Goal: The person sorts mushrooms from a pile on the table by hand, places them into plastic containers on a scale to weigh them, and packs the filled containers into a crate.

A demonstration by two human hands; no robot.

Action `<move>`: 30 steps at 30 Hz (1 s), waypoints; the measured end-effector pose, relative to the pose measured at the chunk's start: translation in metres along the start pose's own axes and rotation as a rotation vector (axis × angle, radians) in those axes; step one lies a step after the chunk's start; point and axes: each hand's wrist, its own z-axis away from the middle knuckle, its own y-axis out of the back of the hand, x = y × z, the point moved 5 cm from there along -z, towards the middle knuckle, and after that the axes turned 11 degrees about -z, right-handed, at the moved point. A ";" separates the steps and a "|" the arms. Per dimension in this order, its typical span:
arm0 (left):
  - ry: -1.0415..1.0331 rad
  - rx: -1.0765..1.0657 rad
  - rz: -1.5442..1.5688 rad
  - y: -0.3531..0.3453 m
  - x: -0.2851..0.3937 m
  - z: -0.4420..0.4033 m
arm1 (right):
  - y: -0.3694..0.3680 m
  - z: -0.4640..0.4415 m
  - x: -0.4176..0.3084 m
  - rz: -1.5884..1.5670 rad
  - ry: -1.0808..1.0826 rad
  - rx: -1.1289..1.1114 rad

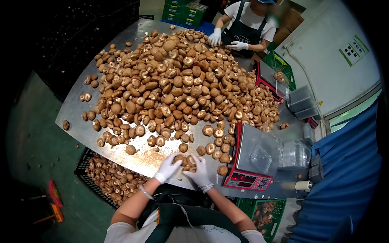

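Note:
Both my hands wear white gloves and meet at the near edge of the metal table. My left hand curls around the left side of a small cluster of brown shiitake mushrooms. From the other side my right hand closes on the same mushrooms. A large heap of shiitake mushrooms spreads over the table beyond my hands. Several loose ones, such as a mushroom, lie just past my fingers. To the right stands a red digital scale with a clear plastic tray on its plate.
A black crate of mushrooms sits below the table at left, and a green crate at lower right. Clear plastic containers stand beside the scale. Across the table, a gloved co-worker works near a second scale.

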 end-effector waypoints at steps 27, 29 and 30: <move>-0.243 0.250 -0.908 0.085 0.026 0.009 | -0.050 -0.125 -0.081 0.614 0.461 -0.371; -0.259 0.275 -0.875 0.089 0.020 0.017 | -0.049 -0.100 -0.076 0.624 0.514 -0.348; -0.302 0.281 -0.884 0.092 0.023 0.020 | -0.047 -0.088 -0.076 0.610 0.512 -0.344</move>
